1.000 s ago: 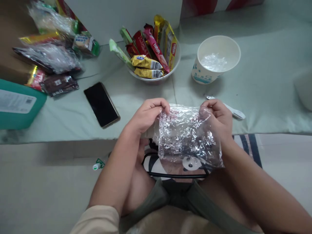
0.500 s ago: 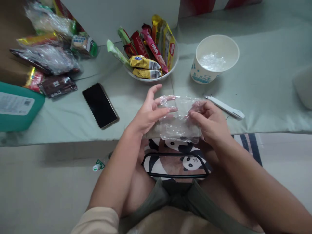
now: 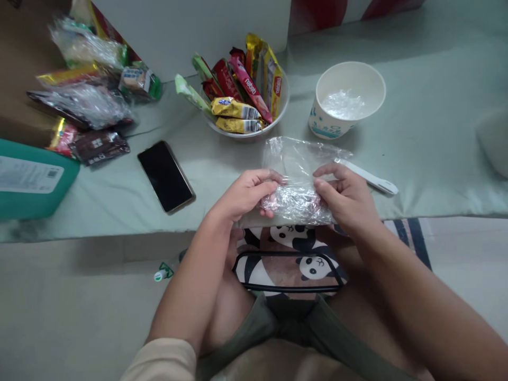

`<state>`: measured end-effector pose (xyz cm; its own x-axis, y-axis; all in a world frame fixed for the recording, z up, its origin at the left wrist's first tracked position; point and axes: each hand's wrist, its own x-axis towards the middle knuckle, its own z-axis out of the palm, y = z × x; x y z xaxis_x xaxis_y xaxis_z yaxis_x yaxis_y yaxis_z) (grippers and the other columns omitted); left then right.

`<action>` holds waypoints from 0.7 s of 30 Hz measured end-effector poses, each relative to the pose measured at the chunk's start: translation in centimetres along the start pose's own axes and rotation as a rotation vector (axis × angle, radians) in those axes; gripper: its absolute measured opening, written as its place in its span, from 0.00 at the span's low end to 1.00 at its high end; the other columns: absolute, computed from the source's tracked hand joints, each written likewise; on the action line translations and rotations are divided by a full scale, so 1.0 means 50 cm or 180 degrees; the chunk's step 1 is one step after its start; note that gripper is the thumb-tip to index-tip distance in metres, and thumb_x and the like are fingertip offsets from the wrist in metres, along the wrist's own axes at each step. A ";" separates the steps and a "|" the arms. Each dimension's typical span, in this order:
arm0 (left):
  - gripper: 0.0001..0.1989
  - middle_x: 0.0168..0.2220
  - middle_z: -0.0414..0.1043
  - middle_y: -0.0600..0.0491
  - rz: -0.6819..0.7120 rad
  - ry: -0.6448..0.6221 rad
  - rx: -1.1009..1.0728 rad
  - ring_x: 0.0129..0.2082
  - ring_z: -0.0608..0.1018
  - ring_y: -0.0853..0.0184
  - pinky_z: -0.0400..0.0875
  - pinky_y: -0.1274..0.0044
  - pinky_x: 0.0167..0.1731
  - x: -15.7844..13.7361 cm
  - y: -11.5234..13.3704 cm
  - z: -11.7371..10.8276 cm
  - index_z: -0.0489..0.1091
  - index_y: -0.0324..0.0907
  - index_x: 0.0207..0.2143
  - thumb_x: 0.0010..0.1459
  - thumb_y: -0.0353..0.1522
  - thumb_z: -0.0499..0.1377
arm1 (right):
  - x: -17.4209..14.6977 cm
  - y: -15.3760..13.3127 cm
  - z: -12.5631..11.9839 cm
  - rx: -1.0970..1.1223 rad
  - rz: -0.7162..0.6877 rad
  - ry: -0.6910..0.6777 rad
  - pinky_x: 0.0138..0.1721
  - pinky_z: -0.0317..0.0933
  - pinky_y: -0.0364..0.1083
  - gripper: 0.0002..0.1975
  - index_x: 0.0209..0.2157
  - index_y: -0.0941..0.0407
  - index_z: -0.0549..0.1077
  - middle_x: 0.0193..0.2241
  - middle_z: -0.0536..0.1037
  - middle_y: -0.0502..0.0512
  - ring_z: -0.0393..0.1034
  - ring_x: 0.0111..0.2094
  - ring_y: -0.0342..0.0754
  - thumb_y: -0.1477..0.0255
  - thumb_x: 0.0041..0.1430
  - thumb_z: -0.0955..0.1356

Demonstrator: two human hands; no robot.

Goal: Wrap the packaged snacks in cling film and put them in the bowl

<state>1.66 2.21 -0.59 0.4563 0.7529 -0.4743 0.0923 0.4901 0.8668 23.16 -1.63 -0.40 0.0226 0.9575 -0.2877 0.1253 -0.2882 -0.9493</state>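
A clear plastic bag (image 3: 297, 164), crinkled along its lower part, spans the space between my hands at the table's front edge. My left hand (image 3: 256, 190) pinches its left side between thumb and fingers. On the right side, my right hand (image 3: 341, 188) grips the bag the same way. Just beyond my right hand lies a white utility knife (image 3: 375, 179), its near end hidden by the bag and fingers. Behind it stands a paper tub (image 3: 331, 127) with crumpled clear plastic (image 3: 343, 104) inside.
A bowl (image 3: 242, 136) of wrapped snacks (image 3: 250, 87) stands behind my hands. A phone (image 3: 166, 176) lies to the left, near a teal box (image 3: 35, 196) and a pile of packaged food (image 3: 91, 106). A white box (image 3: 206, 26) stands at the back.
My left hand's fingers, spread inside or behind the plastic before, have closed on it. The bag's upper part now stretches farther up and away, and its lower part is bunched.
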 end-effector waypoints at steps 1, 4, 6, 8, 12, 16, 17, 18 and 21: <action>0.11 0.17 0.66 0.61 0.0032 -0.0024 -0.0062 0.15 0.71 0.75 0.65 0.83 0.17 -0.001 -0.001 -0.001 0.77 0.41 0.43 0.59 0.32 0.61 | -0.002 0.001 -0.002 0.0022 -0.0131 -0.0016 0.18 0.53 0.41 0.10 0.39 0.52 0.72 0.17 0.70 0.43 0.63 0.16 0.41 0.63 0.59 0.71; 0.16 0.20 0.68 0.61 0.0282 -0.0027 -0.0487 0.17 0.71 0.74 0.67 0.82 0.19 -0.003 0.000 0.001 0.75 0.46 0.47 0.55 0.32 0.64 | -0.008 0.007 -0.004 0.0302 -0.0577 -0.0067 0.22 0.57 0.42 0.09 0.36 0.51 0.74 0.22 0.73 0.47 0.63 0.20 0.40 0.62 0.58 0.72; 0.13 0.21 0.70 0.60 0.0405 -0.0031 -0.0752 0.17 0.71 0.73 0.66 0.81 0.18 -0.003 0.004 0.003 0.74 0.47 0.43 0.54 0.34 0.65 | -0.012 0.007 -0.005 0.0479 -0.0647 -0.0241 0.23 0.58 0.44 0.10 0.32 0.51 0.74 0.26 0.73 0.49 0.64 0.22 0.42 0.60 0.56 0.72; 0.07 0.21 0.70 0.58 0.0394 -0.0110 -0.0864 0.16 0.70 0.72 0.64 0.80 0.16 -0.001 0.007 0.001 0.74 0.45 0.35 0.53 0.36 0.64 | -0.014 0.002 -0.006 0.0548 -0.0530 -0.0409 0.24 0.58 0.46 0.12 0.28 0.51 0.73 0.27 0.72 0.52 0.64 0.24 0.44 0.58 0.55 0.70; 0.14 0.24 0.72 0.51 0.0394 -0.0322 -0.0901 0.21 0.73 0.68 0.67 0.75 0.20 0.008 0.009 -0.010 0.73 0.41 0.26 0.52 0.43 0.58 | -0.009 -0.008 -0.013 0.0641 -0.0399 -0.0674 0.24 0.59 0.49 0.21 0.24 0.52 0.72 0.25 0.70 0.55 0.65 0.25 0.48 0.50 0.54 0.64; 0.10 0.27 0.72 0.53 0.0457 -0.0177 -0.0200 0.24 0.70 0.72 0.65 0.78 0.25 0.016 0.006 -0.013 0.74 0.40 0.30 0.51 0.38 0.62 | -0.002 -0.005 -0.009 0.0236 -0.0227 -0.0248 0.23 0.56 0.45 0.14 0.31 0.52 0.70 0.24 0.69 0.49 0.62 0.23 0.43 0.57 0.53 0.71; 0.07 0.28 0.71 0.55 0.0513 -0.0089 0.0011 0.25 0.69 0.73 0.63 0.79 0.26 0.016 0.005 -0.012 0.74 0.40 0.32 0.49 0.33 0.63 | -0.001 -0.004 -0.005 0.0239 -0.0094 -0.0124 0.24 0.56 0.44 0.15 0.36 0.51 0.69 0.25 0.70 0.47 0.62 0.23 0.42 0.61 0.51 0.73; 0.09 0.29 0.71 0.56 0.0580 -0.0028 0.0174 0.25 0.69 0.74 0.62 0.80 0.26 0.017 0.003 -0.011 0.73 0.41 0.34 0.47 0.29 0.63 | 0.000 -0.003 -0.002 0.0303 0.0045 -0.0079 0.24 0.58 0.43 0.20 0.41 0.50 0.67 0.27 0.71 0.46 0.63 0.24 0.42 0.63 0.48 0.75; 0.15 0.35 0.72 0.55 0.0849 0.0076 0.0441 0.29 0.71 0.73 0.65 0.79 0.30 0.017 -0.007 -0.002 0.72 0.42 0.41 0.49 0.27 0.60 | 0.001 -0.004 0.007 0.0360 0.0346 -0.0370 0.25 0.59 0.43 0.23 0.41 0.52 0.67 0.28 0.73 0.47 0.65 0.25 0.43 0.61 0.46 0.76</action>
<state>1.92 2.74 -1.32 0.4600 0.8579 -0.2290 0.0926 0.2102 0.9733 22.77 -1.53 -0.26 -0.0857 0.9143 -0.3959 0.0159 -0.3960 -0.9181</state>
